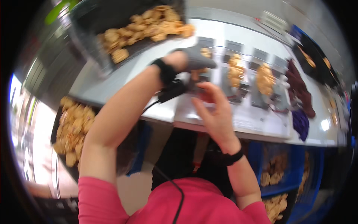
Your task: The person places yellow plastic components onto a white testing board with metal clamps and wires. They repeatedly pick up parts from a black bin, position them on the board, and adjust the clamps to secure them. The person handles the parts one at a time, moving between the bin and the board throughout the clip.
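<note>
My left hand (192, 59) wears a grey glove and reaches forward over the white table (261, 123), by a small grey tray holding a golden fried piece (205, 52). Motion blur hides its grip. My bare right hand (212, 108) is raised nearer to me with its fingers apart, just in front of another small grey tray (203, 76). Both wrists carry black bands; a black cable runs from the left one down to my pink top.
A row of small grey trays with golden fried portions (235, 71) (264, 79) crosses the table. Large black trays of fried pieces sit at the back (149, 26) and low on the left (72, 128). Blue crates (278, 171) stand below right. Maroon (298, 86) and purple (300, 123) cloths lie at the right.
</note>
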`<act>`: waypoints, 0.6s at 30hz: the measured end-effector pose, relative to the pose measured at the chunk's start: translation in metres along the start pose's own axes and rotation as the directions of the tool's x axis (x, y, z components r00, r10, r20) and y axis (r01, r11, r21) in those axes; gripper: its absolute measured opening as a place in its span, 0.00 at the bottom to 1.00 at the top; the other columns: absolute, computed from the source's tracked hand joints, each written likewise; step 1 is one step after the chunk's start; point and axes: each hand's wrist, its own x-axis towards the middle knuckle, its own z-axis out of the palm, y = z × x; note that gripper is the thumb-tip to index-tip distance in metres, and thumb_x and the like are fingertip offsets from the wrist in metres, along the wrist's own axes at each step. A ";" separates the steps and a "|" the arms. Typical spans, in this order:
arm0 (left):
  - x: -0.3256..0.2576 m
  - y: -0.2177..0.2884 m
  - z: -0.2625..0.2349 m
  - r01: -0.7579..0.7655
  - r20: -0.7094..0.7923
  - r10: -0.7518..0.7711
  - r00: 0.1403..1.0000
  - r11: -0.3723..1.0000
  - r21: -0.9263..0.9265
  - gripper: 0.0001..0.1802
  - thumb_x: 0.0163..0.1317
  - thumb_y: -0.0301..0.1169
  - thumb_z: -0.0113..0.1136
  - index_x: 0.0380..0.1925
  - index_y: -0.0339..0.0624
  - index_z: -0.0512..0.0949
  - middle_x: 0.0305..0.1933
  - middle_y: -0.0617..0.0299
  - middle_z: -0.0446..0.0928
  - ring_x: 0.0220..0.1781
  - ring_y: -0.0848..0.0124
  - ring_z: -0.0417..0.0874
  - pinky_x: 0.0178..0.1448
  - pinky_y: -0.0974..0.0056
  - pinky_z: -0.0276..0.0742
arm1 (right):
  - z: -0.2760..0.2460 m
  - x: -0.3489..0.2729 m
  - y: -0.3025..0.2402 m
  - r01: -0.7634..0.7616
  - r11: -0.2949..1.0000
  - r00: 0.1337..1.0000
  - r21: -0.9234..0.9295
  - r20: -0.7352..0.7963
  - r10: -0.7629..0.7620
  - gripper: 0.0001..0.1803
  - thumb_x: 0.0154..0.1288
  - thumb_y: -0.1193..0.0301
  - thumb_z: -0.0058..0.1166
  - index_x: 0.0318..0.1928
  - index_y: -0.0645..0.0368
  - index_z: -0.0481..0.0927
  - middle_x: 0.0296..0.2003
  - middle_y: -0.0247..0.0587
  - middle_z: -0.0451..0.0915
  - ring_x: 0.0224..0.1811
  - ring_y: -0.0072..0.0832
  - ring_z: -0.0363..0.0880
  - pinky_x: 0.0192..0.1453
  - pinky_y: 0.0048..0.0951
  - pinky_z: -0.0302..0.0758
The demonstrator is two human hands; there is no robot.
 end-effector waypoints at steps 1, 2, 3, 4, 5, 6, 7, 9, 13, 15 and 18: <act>0.011 -0.007 0.007 0.073 -0.042 -0.068 0.997 0.989 0.128 0.20 0.59 0.44 0.63 0.42 0.38 0.80 0.32 0.57 0.81 0.28 0.68 0.82 0.30 0.62 0.81 | -0.001 -0.003 0.003 -0.069 0.998 0.996 0.010 0.049 0.068 0.19 0.63 0.73 0.64 0.55 0.57 0.78 0.43 0.39 0.79 0.41 0.30 0.78 0.48 0.30 0.76; 0.033 -0.024 0.010 0.016 0.051 -0.027 0.998 0.976 0.215 0.17 0.54 0.37 0.61 0.39 0.35 0.80 0.33 0.50 0.82 0.30 0.64 0.85 0.32 0.60 0.82 | 0.001 -0.005 -0.003 -0.096 0.995 0.995 0.034 0.044 0.094 0.18 0.63 0.74 0.63 0.54 0.57 0.79 0.41 0.37 0.80 0.40 0.27 0.78 0.48 0.29 0.76; 0.027 0.004 0.017 -0.043 -0.014 0.048 0.999 0.972 0.232 0.17 0.52 0.35 0.60 0.37 0.32 0.81 0.33 0.46 0.83 0.33 0.62 0.87 0.34 0.60 0.83 | -0.007 -0.006 0.005 -0.119 0.993 0.993 -0.017 0.003 0.119 0.17 0.63 0.75 0.63 0.53 0.58 0.79 0.38 0.35 0.79 0.38 0.25 0.77 0.45 0.28 0.75; 0.004 0.027 0.014 -0.060 -0.108 0.090 0.990 0.965 0.256 0.18 0.49 0.33 0.59 0.35 0.29 0.82 0.33 0.42 0.84 0.37 0.59 0.89 0.37 0.60 0.85 | -0.005 -0.005 -0.003 -0.066 0.997 0.998 -0.051 -0.001 0.066 0.18 0.63 0.77 0.63 0.54 0.58 0.79 0.35 0.34 0.77 0.36 0.22 0.76 0.41 0.26 0.75; -0.009 0.038 0.007 -0.017 -0.199 0.095 0.975 0.932 0.362 0.22 0.48 0.34 0.59 0.39 0.27 0.82 0.36 0.39 0.84 0.38 0.54 0.89 0.40 0.58 0.84 | -0.003 -0.009 -0.001 -0.072 0.997 0.997 0.011 0.015 0.072 0.19 0.64 0.78 0.62 0.55 0.58 0.78 0.34 0.32 0.76 0.35 0.20 0.74 0.39 0.24 0.74; -0.001 0.029 0.001 0.025 -0.230 0.088 0.969 0.892 0.450 0.25 0.46 0.36 0.60 0.42 0.27 0.82 0.40 0.35 0.83 0.40 0.49 0.88 0.44 0.56 0.84 | 0.003 -0.011 0.000 -0.106 0.992 0.994 0.067 0.035 0.104 0.20 0.64 0.79 0.61 0.56 0.59 0.76 0.35 0.31 0.75 0.36 0.19 0.73 0.39 0.22 0.74; -0.020 0.048 -0.011 0.021 -0.301 0.063 0.952 0.963 0.269 0.25 0.47 0.40 0.61 0.39 0.29 0.83 0.40 0.35 0.83 0.43 0.48 0.87 0.48 0.56 0.83 | -0.002 -0.012 0.004 -0.079 0.994 0.996 0.073 0.036 0.077 0.20 0.65 0.79 0.60 0.57 0.60 0.76 0.38 0.31 0.75 0.38 0.19 0.74 0.43 0.22 0.74; -0.045 0.058 -0.035 0.007 -0.417 -0.023 0.909 0.999 -0.038 0.24 0.48 0.40 0.62 0.40 0.30 0.83 0.42 0.41 0.85 0.47 0.54 0.88 0.50 0.58 0.83 | 0.002 -0.012 0.003 -0.080 0.990 0.997 0.115 0.022 0.078 0.20 0.65 0.80 0.60 0.57 0.60 0.76 0.39 0.32 0.75 0.40 0.19 0.74 0.48 0.23 0.73; -0.125 0.014 -0.079 0.042 -0.370 -0.114 0.922 0.979 -0.197 0.42 0.55 0.43 0.60 0.70 0.38 0.64 0.53 0.42 0.79 0.49 0.61 0.82 0.55 0.63 0.78 | -0.011 -0.013 0.008 -0.077 0.997 0.996 -0.008 -0.045 0.076 0.21 0.62 0.80 0.62 0.57 0.59 0.76 0.41 0.33 0.76 0.41 0.22 0.74 0.51 0.25 0.73; -0.157 -0.089 -0.108 0.221 -0.579 -0.264 0.771 0.964 -0.146 0.40 0.56 0.38 0.59 0.70 0.37 0.63 0.51 0.48 0.79 0.47 0.64 0.82 0.52 0.63 0.79 | -0.011 -0.014 0.006 -0.055 0.993 0.997 -0.108 -0.060 0.048 0.22 0.61 0.80 0.63 0.56 0.59 0.77 0.42 0.34 0.77 0.41 0.23 0.75 0.50 0.26 0.73; -0.297 -0.235 -0.158 0.482 -0.657 -0.664 0.357 0.734 -0.479 0.32 0.60 0.32 0.53 0.67 0.39 0.66 0.48 0.55 0.78 0.45 0.66 0.82 0.44 0.64 0.81 | -0.003 -0.012 -0.004 -0.022 0.993 1.000 -0.114 -0.007 0.021 0.23 0.59 0.78 0.65 0.55 0.59 0.78 0.44 0.37 0.79 0.42 0.27 0.76 0.48 0.29 0.75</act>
